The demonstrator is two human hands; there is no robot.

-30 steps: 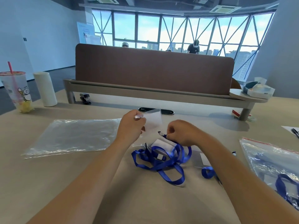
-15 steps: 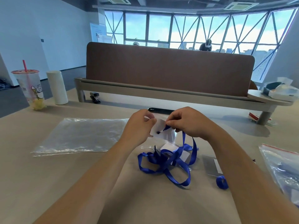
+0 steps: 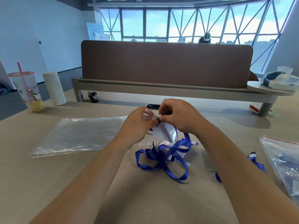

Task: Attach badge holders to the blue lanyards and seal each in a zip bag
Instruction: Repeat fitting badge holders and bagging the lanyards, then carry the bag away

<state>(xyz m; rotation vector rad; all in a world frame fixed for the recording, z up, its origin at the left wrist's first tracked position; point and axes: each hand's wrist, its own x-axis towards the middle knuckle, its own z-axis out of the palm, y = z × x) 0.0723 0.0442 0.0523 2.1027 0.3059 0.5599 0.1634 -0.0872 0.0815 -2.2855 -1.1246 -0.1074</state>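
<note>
My left hand [image 3: 137,126] pinches the top of a clear badge holder [image 3: 163,131] raised a little above the table. My right hand [image 3: 178,116] grips the clip end of a blue lanyard [image 3: 163,160] right at the holder's top edge; the clip itself is hidden by my fingers. The ribbon hangs from my right hand and lies in loose loops on the table below, over more badge holders [image 3: 191,155]. An empty clear zip bag [image 3: 77,135] lies flat to the left.
A red-striped zip bag [image 3: 284,159] with lanyards inside lies at the right edge. A second lanyard end [image 3: 256,161] sits near my right forearm. A drink cup [image 3: 28,92], a white roll [image 3: 54,88] and a stapler [image 3: 93,97] stand at the back left, before a brown divider [image 3: 166,62].
Both hands have risen and come together. My right hand brought the lanyard's end up to the holder's top, and the ribbon now trails upward from the pile.
</note>
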